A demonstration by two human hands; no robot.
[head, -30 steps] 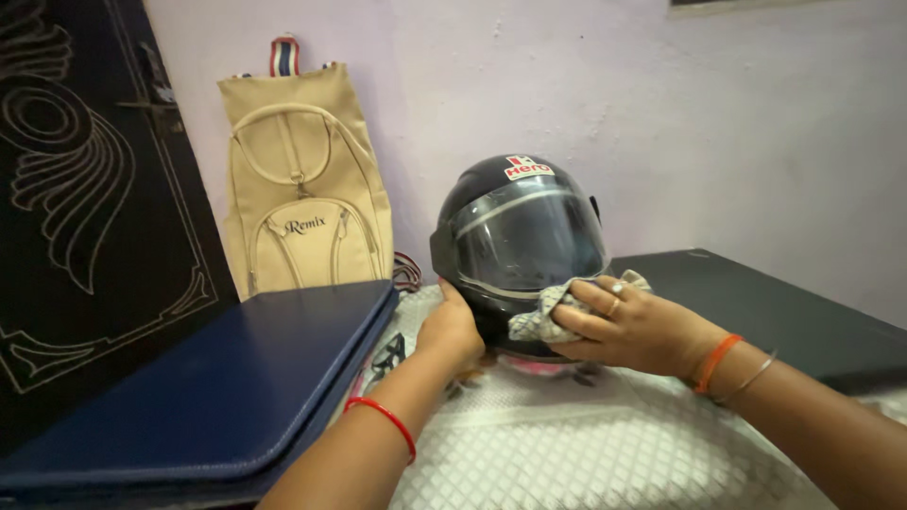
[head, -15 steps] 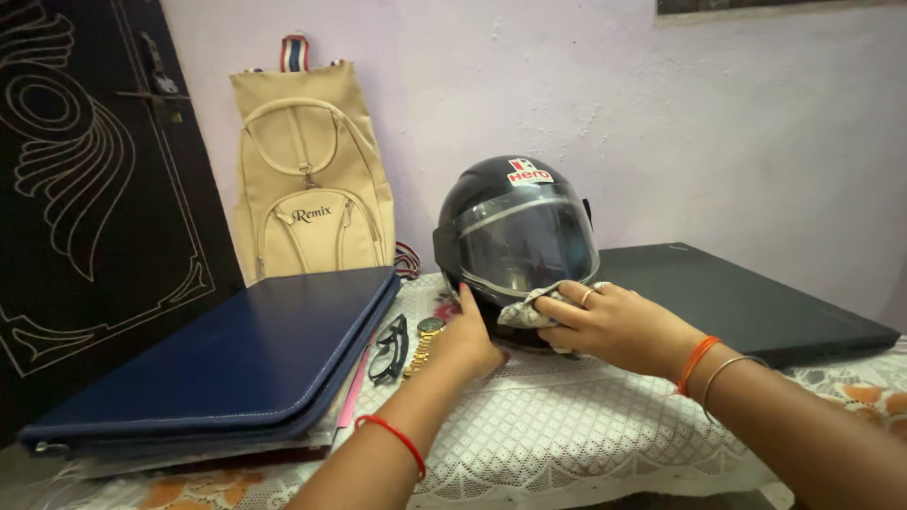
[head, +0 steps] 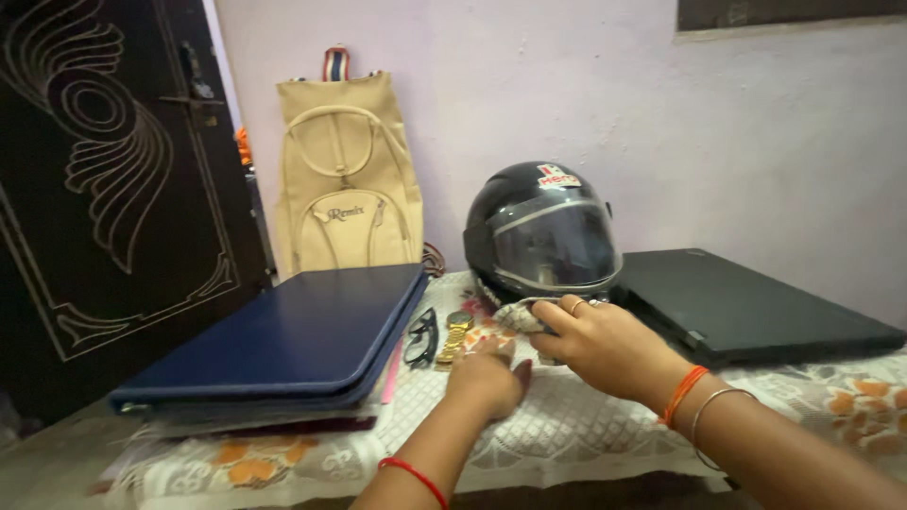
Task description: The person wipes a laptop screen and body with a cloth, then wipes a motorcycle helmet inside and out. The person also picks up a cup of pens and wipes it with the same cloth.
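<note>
A lace-patterned tablecloth (head: pixel 586 444) covered the table beneath a lilac wall. At centre frame, the right hand (head: pixel 605 345) pinched a crumpled cloth (head: pixel 520 316) against the base of the black helmet (head: pixel 540 231). The helmet stood upright, visor facing the camera. The left hand (head: pixel 487 378) rested loosely curled, empty, on the tablecloth.
</note>
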